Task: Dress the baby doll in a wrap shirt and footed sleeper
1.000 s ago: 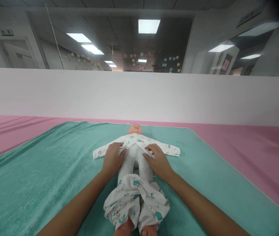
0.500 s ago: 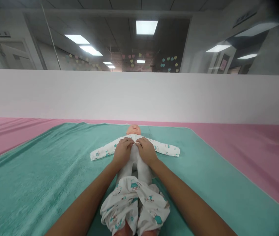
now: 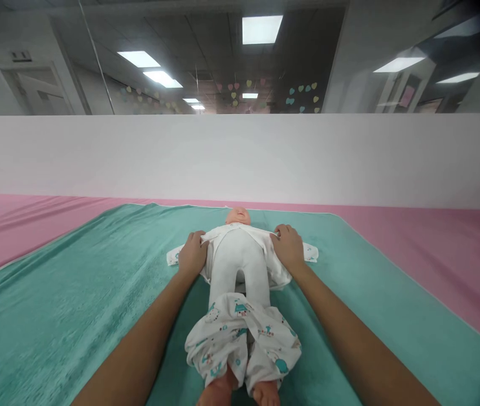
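A baby doll (image 3: 238,216) lies on its back, its head away from me and its feet towards me. The white printed top (image 3: 276,265) is spread apart at the front, baring the doll's white torso (image 3: 240,251). My left hand (image 3: 193,254) is closed on the top's left front edge, and my right hand (image 3: 288,246) grips the opposite edge. Both sleeves stretch out sideways. White trousers (image 3: 243,338) with teal prints sit bunched around the doll's lower legs, with the bare feet showing below.
Under the doll is a teal blanket (image 3: 96,282) with soft folds on its left side. Around it shows a pink sheet (image 3: 447,254). A low white wall (image 3: 240,158) runs along the back, with glass above it.
My hands were together at the middle of the doll's chest. They have moved apart to either side, drawing the front of the top open.
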`<control>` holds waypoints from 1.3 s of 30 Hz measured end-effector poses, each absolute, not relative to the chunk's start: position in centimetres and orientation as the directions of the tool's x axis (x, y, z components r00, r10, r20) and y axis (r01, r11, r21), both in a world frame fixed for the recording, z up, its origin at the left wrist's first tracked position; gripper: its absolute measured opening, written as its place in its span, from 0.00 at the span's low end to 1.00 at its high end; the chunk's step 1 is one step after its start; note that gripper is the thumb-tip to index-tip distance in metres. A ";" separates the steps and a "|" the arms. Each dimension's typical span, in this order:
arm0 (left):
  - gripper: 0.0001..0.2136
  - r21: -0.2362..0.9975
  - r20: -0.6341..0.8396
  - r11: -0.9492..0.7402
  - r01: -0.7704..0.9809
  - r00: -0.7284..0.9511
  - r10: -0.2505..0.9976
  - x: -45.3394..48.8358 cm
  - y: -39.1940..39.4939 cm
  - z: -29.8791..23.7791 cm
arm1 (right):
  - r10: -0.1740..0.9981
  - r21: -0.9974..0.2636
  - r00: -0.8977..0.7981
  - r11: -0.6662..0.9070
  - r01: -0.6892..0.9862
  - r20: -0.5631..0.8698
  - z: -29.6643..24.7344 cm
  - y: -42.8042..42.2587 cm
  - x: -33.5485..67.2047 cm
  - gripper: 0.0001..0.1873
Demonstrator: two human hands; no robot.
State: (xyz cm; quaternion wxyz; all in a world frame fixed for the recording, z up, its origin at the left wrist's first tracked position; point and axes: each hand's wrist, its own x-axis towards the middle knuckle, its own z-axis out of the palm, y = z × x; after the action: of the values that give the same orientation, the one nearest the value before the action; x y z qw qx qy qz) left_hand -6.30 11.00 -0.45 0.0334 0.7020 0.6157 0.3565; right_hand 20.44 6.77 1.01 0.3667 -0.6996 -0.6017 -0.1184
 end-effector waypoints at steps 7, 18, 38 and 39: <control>0.17 0.370 0.615 -0.526 0.766 0.222 0.756 -5.1 8.1 1.1 | 0.894 -0.541 -0.213 0.413 0.733 0.395 1.6 -1.5 18.7 0.07; 0.09 0.643 -0.028 -0.633 0.432 0.838 0.545 -6.9 -4.2 5.7 | 0.718 -0.726 -0.656 0.577 0.374 0.233 3.2 -7.2 18.0 0.05; 0.20 0.598 0.311 -0.506 0.622 0.401 0.861 -4.3 3.5 1.6 | 0.798 -0.397 -0.291 0.534 0.746 0.527 -0.2 -4.1 17.3 0.19; 0.23 0.574 0.307 -0.508 0.642 0.407 0.860 -4.0 3.9 1.5 | 0.770 -0.327 -0.326 0.556 0.764 0.548 -0.2 -3.8 17.4 0.18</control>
State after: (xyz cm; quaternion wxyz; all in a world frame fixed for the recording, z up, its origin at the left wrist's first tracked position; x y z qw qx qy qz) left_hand -4.03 3.88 1.53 0.1863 0.8177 0.4594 0.2926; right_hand 17.38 -3.82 -0.23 0.3392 -0.4709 -0.8143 0.0043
